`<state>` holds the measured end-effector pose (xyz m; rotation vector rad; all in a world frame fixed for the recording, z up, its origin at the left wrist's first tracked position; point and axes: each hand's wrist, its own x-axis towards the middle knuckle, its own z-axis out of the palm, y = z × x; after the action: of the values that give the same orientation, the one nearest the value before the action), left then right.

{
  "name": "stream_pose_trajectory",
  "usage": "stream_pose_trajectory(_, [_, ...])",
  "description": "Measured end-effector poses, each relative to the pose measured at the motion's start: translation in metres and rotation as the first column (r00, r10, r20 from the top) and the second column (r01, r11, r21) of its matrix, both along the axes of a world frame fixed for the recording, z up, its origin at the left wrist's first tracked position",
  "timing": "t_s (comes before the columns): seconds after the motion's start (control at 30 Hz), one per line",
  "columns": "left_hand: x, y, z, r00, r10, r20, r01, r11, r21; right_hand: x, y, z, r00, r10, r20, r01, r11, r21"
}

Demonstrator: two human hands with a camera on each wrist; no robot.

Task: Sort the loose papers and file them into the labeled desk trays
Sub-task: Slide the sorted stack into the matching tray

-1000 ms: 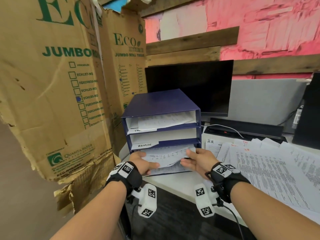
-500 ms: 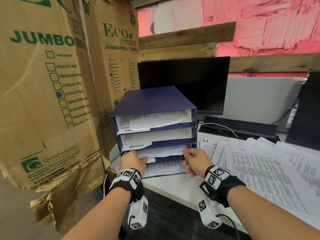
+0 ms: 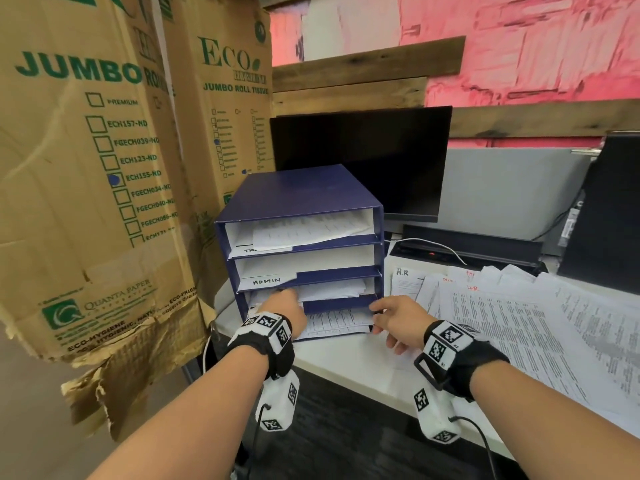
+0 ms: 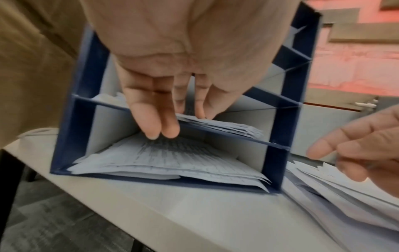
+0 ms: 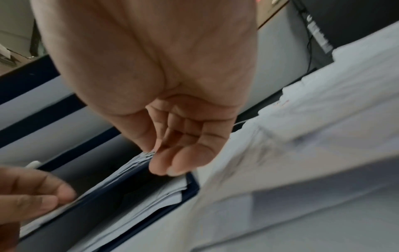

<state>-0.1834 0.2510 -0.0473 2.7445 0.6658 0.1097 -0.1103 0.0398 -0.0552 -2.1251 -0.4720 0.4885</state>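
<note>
My left hand [image 3: 284,306] is pushed into the third slot of the dark blue four-tier desk tray unit [image 3: 301,192], just under the shelf with the handwritten "ADMIN" label [image 3: 266,280]. In the left wrist view its straight fingers [image 4: 155,122] lie flat on the stack of white printed sheets [image 4: 226,127] in that slot, pressing on them without curling round anything.

My right hand [image 3: 398,318] hangs just off the tray unit's lower right front corner, fingers loosely bent and spread, gripping nothing. In the right wrist view its fingertips [image 5: 172,165] are close to the edge of the sheets, but the blur stops me from saying whether they touch.

The bottom slot holds another pile of printed pages [image 3: 332,322], whose front edges stick out past the tray's front lip. The top slot has a few white sheets [image 3: 304,230] too, above a label I can only partly read.

The tray unit stands at the left end of the white counter [image 3: 346,358]. To its right, spread over the counter, lie the loose printed papers [image 3: 512,323], some marked "H.R" by hand. Behind are a black monitor [image 3: 363,161] and tall brown cardboard boxes [image 3: 86,168] printed in green.
</note>
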Motion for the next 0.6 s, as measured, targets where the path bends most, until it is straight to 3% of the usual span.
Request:
stream_pose_trajectory(0.13, [0.008, -0.04, 0.007, 0.987, -0.152, -0.052, 0.152, 0.988, 0.013, 0.001, -0.051, 0.008, 0.985, -0.037, 0.168, 0.074, 0.974, -0.216])
stream_pose_trajectory(0.3, [0.023, -0.092, 0.013, 0.948, -0.3, -0.111, 0.3, 0.954, -0.012, 0.018, -0.123, 0.01, 0.934, -0.1, 0.344, 0.262, 0.847, -0.463])
stream_pose_trajectory(0.4, [0.036, -0.126, 0.01, 0.927, -0.352, -0.13, 0.347, 0.936, -0.061, 0.02, -0.164, 0.003, 0.913, -0.125, 0.389, 0.37, 0.656, -0.658])
stream_pose_trajectory(0.47, [0.042, -0.147, 0.005, 0.92, -0.365, -0.145, 0.35, 0.929, -0.117, 0.021, -0.181, -0.004, 0.937, -0.106, 0.334, 0.334, 0.555, -0.762])
stream_pose_trajectory(0.6, [0.057, -0.181, -0.01, 0.915, -0.356, -0.193, 0.31, 0.922, -0.231, 0.019, -0.204, -0.014, 0.98, -0.024, 0.198, 0.163, 0.666, -0.727])
